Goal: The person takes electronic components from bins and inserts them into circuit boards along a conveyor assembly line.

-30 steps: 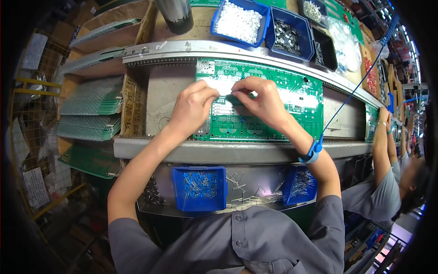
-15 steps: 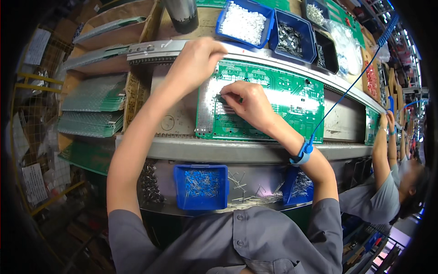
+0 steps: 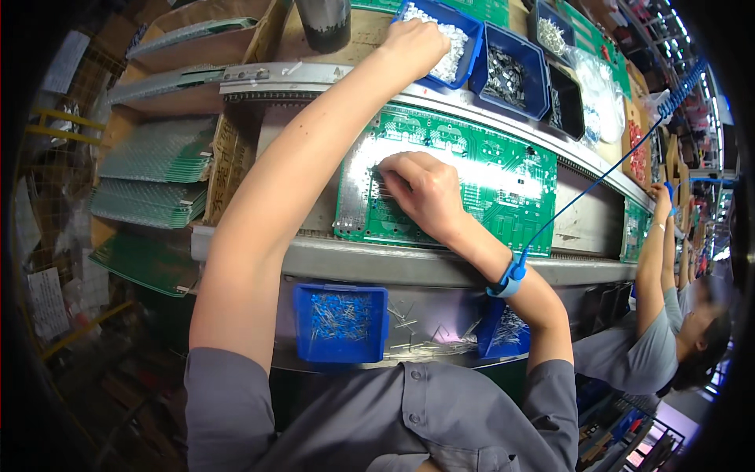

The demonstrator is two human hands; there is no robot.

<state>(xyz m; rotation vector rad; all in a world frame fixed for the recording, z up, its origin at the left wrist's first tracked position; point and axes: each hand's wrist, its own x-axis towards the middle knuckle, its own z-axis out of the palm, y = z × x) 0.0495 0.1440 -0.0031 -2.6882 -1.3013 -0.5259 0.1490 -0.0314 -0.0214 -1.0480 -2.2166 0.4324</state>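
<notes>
Overhead, at an assembly line
Left hand: the left hand (image 3: 414,43) is reaching far forward with the arm stretched out, its fingers curling down into a blue bin (image 3: 467,35) of small white parts (image 3: 451,55); whether they are pinching a part cannot be told.
Right hand: the right hand (image 3: 421,193) is resting knuckles-up on the green circuit board (image 3: 487,185), fingers bunched and pressing at the board's left half; anything between the fingertips is hidden.
Circuit board: the board is lying flat on the grey conveyor track (image 3: 377,259), between the far rail and the near rail, bright glare washing across its middle.
Wrist strap: a blue wrist strap (image 3: 510,277) is circling the right wrist, its blue cord (image 3: 605,175) running up and away to the right.
Far bins: beside the white-parts bin, a second blue bin (image 3: 507,75) is holding dark metal pieces, and a black tray (image 3: 563,102) is sitting further right.
Near bins: a blue bin of thin pins (image 3: 340,318) is hanging below the near rail, and another blue bin (image 3: 503,330) is showing partly behind the right forearm.
Left side: stacks of green boards (image 3: 153,169) are lying on shelves.
Co-worker: a person in grey (image 3: 653,330) is reaching up to the line at the right.
</notes>
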